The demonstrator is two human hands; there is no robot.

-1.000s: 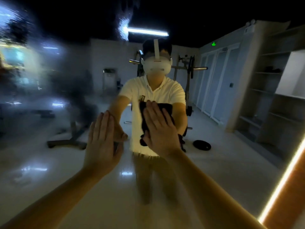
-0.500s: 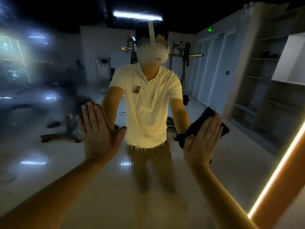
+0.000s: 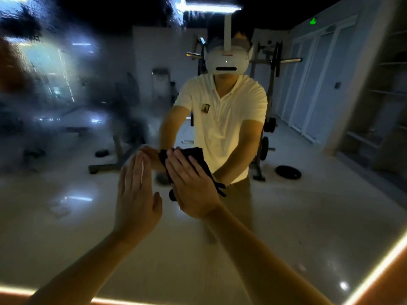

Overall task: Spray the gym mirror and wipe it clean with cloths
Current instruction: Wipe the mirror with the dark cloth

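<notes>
The gym mirror (image 3: 308, 205) fills the head view and reflects a person in a white shirt with a headset. Its left part (image 3: 44, 95) is fogged with spray and streaks; the right part reflects sharply. My right hand (image 3: 193, 190) presses a black cloth (image 3: 193, 154) flat against the glass at centre, fingers straight. My left hand (image 3: 135, 199) is flat on the mirror just left of it, fingers straight and together, holding nothing. No spray bottle is in view.
A lit strip (image 3: 374, 276) frames the mirror's bottom and right edges. In the reflection: a weight rack (image 3: 271, 102), a plate on the floor (image 3: 287, 172), a bench (image 3: 114, 150), white doors at right.
My right hand slid the cloth from the right back to the centre, next to my left hand. The view dropped slightly, showing the mirror's lit bottom edge.
</notes>
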